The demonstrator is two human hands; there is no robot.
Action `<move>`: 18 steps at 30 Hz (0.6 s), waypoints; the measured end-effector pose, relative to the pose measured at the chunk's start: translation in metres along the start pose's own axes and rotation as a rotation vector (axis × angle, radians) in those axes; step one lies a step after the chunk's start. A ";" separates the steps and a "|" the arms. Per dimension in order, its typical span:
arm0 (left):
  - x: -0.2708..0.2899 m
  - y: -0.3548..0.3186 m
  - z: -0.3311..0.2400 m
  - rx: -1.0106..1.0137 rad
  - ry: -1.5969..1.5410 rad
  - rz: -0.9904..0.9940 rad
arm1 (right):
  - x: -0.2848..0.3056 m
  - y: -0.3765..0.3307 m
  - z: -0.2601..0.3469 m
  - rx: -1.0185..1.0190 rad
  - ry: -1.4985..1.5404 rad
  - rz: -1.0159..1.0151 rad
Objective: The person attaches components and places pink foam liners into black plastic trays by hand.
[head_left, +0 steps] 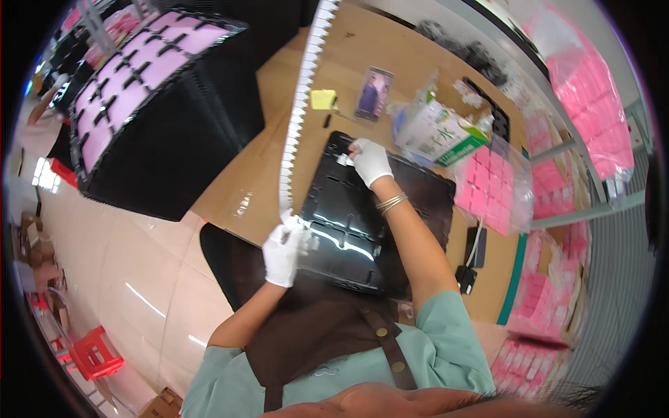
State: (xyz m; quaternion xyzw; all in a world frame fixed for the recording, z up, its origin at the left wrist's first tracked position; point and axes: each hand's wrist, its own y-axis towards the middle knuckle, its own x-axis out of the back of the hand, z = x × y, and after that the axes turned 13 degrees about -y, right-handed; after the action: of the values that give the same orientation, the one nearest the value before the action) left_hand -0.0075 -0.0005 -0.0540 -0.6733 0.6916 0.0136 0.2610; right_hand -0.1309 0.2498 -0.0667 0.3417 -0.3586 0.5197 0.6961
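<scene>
My left hand (281, 255), in a white glove with bare fingertips, is closed on the lower end of a long white strip (295, 118) with a row of small tabs along one edge. The strip rises from there past the table's far side. In front of me lies a shallow black plastic tray (334, 191) with moulded slots. My right hand (372, 164), gloved the same way, is over the tray's far left part. Its fingers are closed at a small white piece (344, 160), which looks like one of the strip's tabs. Whether that piece touches the tray cannot be made out.
A tall stack of black trays with pink sheets (174, 49) stands left of the table. Beyond my tray are a yellow note (323, 99), a phone (374, 94) and an opened carton (446, 125). Bagged pink pieces (488, 188) lie at the right. A red stool (95, 353) stands on the floor.
</scene>
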 end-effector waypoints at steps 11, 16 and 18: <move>0.004 -0.006 0.005 0.020 -0.160 0.116 | -0.012 0.010 -0.012 -0.007 -0.036 0.245; -0.001 -0.006 0.000 0.011 -0.331 0.088 | -0.021 0.014 -0.007 -0.196 0.214 0.104; -0.003 -0.008 -0.002 -0.007 -0.378 0.089 | -0.025 0.016 -0.007 -0.161 0.102 0.096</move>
State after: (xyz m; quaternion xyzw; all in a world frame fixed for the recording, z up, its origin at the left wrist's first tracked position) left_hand -0.0003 0.0009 -0.0487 -0.6283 0.6594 0.1536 0.3832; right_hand -0.1505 0.2475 -0.0896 0.2403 -0.3790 0.5387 0.7130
